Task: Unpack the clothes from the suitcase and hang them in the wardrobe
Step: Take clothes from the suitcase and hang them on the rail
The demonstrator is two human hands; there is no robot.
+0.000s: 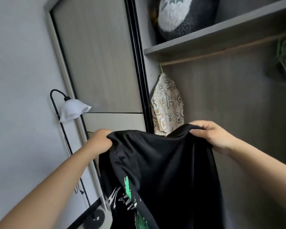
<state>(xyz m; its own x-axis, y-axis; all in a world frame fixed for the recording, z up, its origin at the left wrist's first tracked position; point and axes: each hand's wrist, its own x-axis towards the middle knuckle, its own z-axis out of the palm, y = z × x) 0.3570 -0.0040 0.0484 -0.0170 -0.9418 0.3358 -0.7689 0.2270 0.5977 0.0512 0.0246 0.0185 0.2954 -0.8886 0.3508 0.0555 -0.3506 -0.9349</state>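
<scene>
Lamp [73,111] on the wall marks the left edge; beside it the left hand [100,140] clenches one top corner of a black shirt [157,171], the right hand [210,135] the other — likely spreading it for a hanger. White and green print shows, unreadable. Behind hangs a lettered shirt [168,104] — "B", "H" — on the rail [221,51].

Soft, even daylight brightens the pale wall [18,80] left of the wardrobe [221,96], whose recess falls into dim shadow toward the right, while the whole frame is slightly soft, with wide-angle bending of the wardrobe's straight lines near the edges and no harsh glare.
</scene>
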